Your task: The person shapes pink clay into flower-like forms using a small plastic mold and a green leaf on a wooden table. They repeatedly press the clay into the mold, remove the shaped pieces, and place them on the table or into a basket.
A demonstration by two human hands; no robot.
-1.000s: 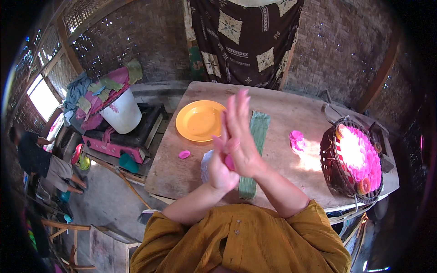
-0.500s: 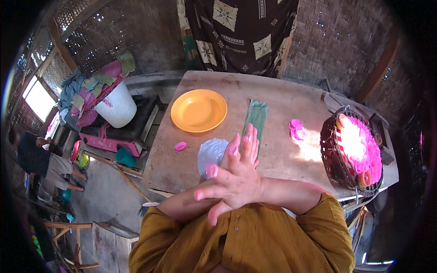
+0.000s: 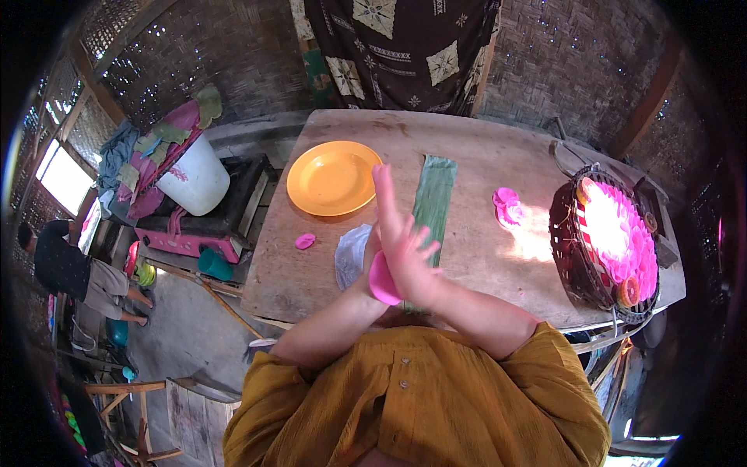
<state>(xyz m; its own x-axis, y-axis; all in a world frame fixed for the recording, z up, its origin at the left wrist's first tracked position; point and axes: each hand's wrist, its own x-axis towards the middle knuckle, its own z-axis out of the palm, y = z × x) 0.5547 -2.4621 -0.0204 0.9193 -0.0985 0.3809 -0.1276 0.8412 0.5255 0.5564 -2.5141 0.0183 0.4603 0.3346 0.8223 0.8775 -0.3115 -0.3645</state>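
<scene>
My right hand (image 3: 412, 261) lies across my left hand (image 3: 369, 261) above the near part of the table, its fingers stretched out and spread. Between the two palms a flat, round pink piece of dough (image 3: 384, 282) is pressed, its lower part sticking out near the wrists. Most of my left hand, fingers included, is hidden behind the right. Beyond the hands lie a white plastic sheet (image 3: 352, 255) and a long green leaf strip (image 3: 436, 194). A small pink piece (image 3: 306, 241) rests left of the sheet.
An orange plate (image 3: 333, 177) stands at the table's far left. Pink flower-shaped pieces (image 3: 507, 207) lie right of the leaf. A dark woven basket (image 3: 572, 261) of pink pieces stands at the right edge. Left are a pink stove (image 3: 187, 243), a white bucket (image 3: 198, 183) and another person (image 3: 66, 261).
My right hand has turned from palm flat with fingers toward the left to a steeper pose, fingers pointing away. The pink disc now shows between the palms.
</scene>
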